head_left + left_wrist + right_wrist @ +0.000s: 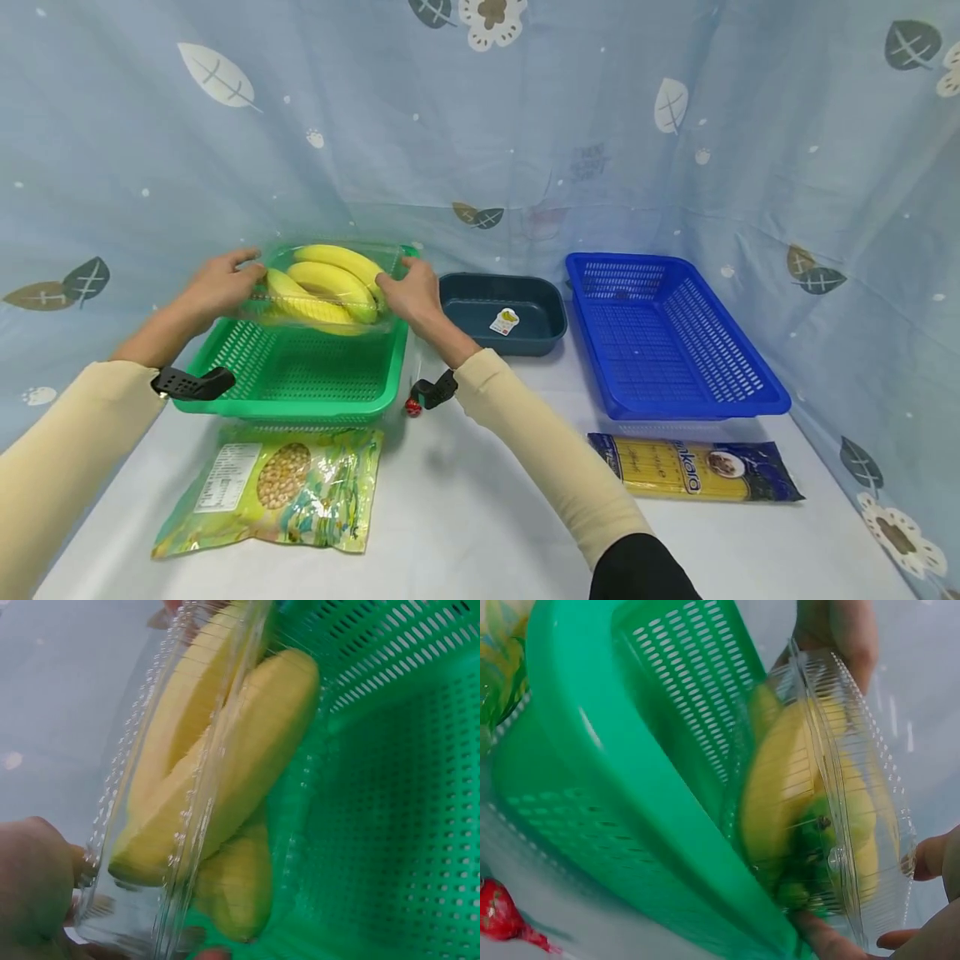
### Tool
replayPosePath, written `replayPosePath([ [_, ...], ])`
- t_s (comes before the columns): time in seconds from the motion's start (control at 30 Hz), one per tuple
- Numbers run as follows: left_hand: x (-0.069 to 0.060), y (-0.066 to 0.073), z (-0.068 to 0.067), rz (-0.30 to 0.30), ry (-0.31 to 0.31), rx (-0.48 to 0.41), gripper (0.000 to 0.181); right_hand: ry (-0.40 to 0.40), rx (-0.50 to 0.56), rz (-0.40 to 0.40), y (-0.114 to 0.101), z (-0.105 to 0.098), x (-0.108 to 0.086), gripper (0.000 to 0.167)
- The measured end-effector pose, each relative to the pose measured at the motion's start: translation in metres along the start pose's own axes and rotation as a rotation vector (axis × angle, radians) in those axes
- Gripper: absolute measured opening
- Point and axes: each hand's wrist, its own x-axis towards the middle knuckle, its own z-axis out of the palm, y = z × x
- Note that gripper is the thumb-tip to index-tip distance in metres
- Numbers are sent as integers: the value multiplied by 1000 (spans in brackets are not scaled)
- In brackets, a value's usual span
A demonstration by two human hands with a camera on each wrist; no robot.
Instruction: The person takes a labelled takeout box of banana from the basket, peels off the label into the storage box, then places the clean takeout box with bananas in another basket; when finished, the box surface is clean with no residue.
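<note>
A clear plastic box of bananas (330, 287) is held between both hands over the back part of the green basket (300, 408). My left hand (225, 283) grips the box's left end, and my right hand (414, 293) grips its right end. In the left wrist view, several yellow bananas (255, 742) show through the ridged lid, with the left hand (34, 892) at one end. The right wrist view has the box (817, 795) tilted beside the basket's rim (652, 780), the right hand's fingers (930, 859) at its edge.
A dark teal tub (480, 304) with a small banana-pictured label (505, 321) stands right of the green basket. Further right is a blue basket (660, 333), with a spaghetti pack (690, 468) before it. A green bag of kernels (277, 492) and a red-wrapped lollipop (412, 407) lie in front.
</note>
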Motion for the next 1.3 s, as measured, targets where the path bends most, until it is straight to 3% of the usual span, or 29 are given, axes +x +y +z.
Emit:
replayPosePath([
  [0.27, 2, -11, 4, -21, -16, -21, 66, -34, -15, 25, 0, 13, 0, 56],
  [0.5, 9, -9, 10, 3, -4, 96, 62, -55, -100, 52, -4, 20, -1, 63],
  [0.7, 11, -12, 10, 5, 5, 89, 63, -94, -127, 63, -6, 24, -2, 69],
  [0.9, 7, -15, 5, -35, 62, 57, 62, -14, -259, 17, -7, 22, -6, 62],
  [1.17, 6, -12, 6, -38, 93, 191, 57, 60, -406, -49, -10, 16, -8, 59],
  [1.3, 6, -10, 9, -29, 89, 232, 56, 83, -447, -84, -8, 16, -9, 33],
])
